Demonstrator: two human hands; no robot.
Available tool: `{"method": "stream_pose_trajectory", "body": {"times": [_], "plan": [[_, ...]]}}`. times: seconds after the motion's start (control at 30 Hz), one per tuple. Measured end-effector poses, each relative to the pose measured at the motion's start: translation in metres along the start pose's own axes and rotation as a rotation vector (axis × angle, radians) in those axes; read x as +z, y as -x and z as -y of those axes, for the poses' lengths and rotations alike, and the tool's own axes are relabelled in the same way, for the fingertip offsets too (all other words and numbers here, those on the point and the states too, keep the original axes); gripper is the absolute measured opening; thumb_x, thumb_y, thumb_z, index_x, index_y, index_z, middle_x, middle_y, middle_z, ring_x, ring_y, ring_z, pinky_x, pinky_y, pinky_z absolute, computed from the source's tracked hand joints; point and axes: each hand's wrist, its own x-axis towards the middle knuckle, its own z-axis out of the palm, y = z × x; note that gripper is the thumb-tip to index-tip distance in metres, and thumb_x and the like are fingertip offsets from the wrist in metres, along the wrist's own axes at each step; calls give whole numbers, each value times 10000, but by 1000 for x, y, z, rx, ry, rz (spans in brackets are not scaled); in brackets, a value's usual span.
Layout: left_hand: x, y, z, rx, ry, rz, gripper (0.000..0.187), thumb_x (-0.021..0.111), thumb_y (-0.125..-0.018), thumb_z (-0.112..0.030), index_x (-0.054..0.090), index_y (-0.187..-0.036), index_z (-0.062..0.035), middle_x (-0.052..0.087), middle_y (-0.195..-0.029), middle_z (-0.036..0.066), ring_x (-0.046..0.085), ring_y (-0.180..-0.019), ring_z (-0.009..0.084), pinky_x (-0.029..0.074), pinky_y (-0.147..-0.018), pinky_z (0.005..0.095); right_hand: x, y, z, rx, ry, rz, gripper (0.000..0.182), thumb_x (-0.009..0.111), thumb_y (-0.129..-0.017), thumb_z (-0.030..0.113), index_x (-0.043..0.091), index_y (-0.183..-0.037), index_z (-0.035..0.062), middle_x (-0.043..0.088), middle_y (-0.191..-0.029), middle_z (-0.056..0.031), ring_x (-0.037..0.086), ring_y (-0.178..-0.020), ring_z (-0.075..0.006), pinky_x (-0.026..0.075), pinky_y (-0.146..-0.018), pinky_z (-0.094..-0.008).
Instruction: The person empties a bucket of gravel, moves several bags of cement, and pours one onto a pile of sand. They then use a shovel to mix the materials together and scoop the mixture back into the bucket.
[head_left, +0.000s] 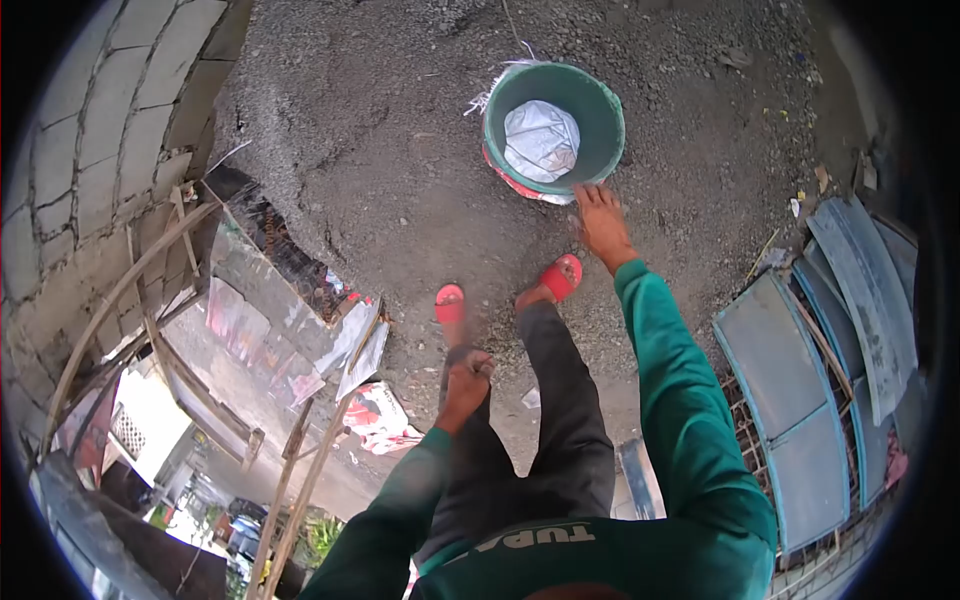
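A green bucket [606, 120] stands on the dark gravelly ground, with a crumpled white sack [541, 140] inside at its bottom. My right hand [603, 222] reaches to the bucket's near rim, its fingertips at or just over the edge; the fingers are partly spread and the thumb is blurred. White frayed material and a red and white patch show around the bucket's outside. My left hand [466, 388] is closed in front of my left thigh, well apart from the bucket. Whatever it may hold is hidden.
Grey gravel [350, 130] spreads around my red slippers [562, 277]. A block wall [120, 130] and bent wooden poles [300, 470] stand at the left. Blue-edged panels [780, 400] lean at the right. A red and white sack [378, 415] lies beside my left leg.
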Motion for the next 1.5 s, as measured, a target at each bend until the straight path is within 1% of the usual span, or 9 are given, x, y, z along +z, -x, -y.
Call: {"method": "stream_pose_trajectory", "body": {"times": [0.6, 0.8, 0.87, 0.93, 1.1, 1.27, 1.3, 1.33, 1.5], "plan": [[-36, -131, -69, 233, -293, -66, 86, 571, -801, -27, 598, -883, -21, 654, -870, 69, 610, -806, 173, 486, -697, 297, -48, 197, -72, 456, -396, 412, 413, 654, -790, 344, 584, -1014, 5, 644, -945, -220, 609, -931, -396, 492, -823, -450], [-68, -194, 42, 74, 181, 77, 139, 478, -823, -84, 591, -903, -90, 647, -925, 47, 583, -853, 179, 451, -735, 307, -142, 120, -158, 475, -392, 229, 373, 653, -792, 307, 566, -1007, 14, 632, -904, -224, 601, -880, -420, 488, -770, -464], [-63, -192, 26, 93, 194, 122, 127, 498, -816, -81, 593, -900, -91, 648, -897, 51, 592, -808, 186, 461, -708, 321, -193, 65, -199, 447, -274, 200, 440, 683, -781, 325, 565, -1054, 2, 619, -949, -248, 590, -922, -426, 487, -787, -451], [-48, -158, -25, 212, -592, -67, 89, 542, -798, -42, 597, -852, -89, 643, -795, 59, 596, -699, 177, 482, -640, 332, -266, -3, -227, 395, -205, 74, 526, 683, -803, 391, 557, -1099, -26, 612, -1046, -255, 584, -998, -421, 475, -858, -443], [7, -97, -93, 4, 50, -95, 58, 589, -784, -3, 606, -785, -59, 633, -702, 57, 598, -644, 159, 490, -595, 301, -487, -195, -243, 264, -509, -353, 837, 733, -778, 439, 379, -1350, -61, 432, -1365, -268, 413, -1292, -357, 348, -1063, -418], [78, -42, -123, -218, 181, -206, 23, 602, -809, -41, 616, -794, -31, 637, -711, 44, 589, -641, 138, 485, -584, 289, -619, -367, -272, -88, -738, -782, 731, 727, -793, 428, 455, -1310, -12, 545, -1239, -189, 534, -1137, -262, 433, -940, -364], [94, -41, -121, -179, 110, -248, 41, 604, -816, -59, 617, -799, -24, 638, -710, 46, 587, -635, 135, 482, -577, 290, -644, -371, -237, -54, -834, -748, 806, 729, -791, 284, 253, -1397, 47, 544, -1193, -117, 563, -1023, -217, 457, -846, -353], [109, -38, -115, -144, 33, -280, 64, 607, -823, -77, 619, -804, -17, 638, -710, 48, 586, -630, 133, 479, -570, 290, -650, -397, -248, -19, -838, -671, 448, 714, -804, 251, 546, -1155, 29, 611, -921, -80, 572, -845, -184, 454, -746, -327], [175, -41, -205, -135, 384, -256, 102, 595, -827, -74, 628, -879, 7, 627, -709, 52, 593, -647, 130, 480, -575, 280, -627, -377, -215, -128, -1010, -638, 297, 659, -842, 209, 592, -1061, 21, 593, -833, -37, 551, -728, -166, 455, -664, -331]]}}
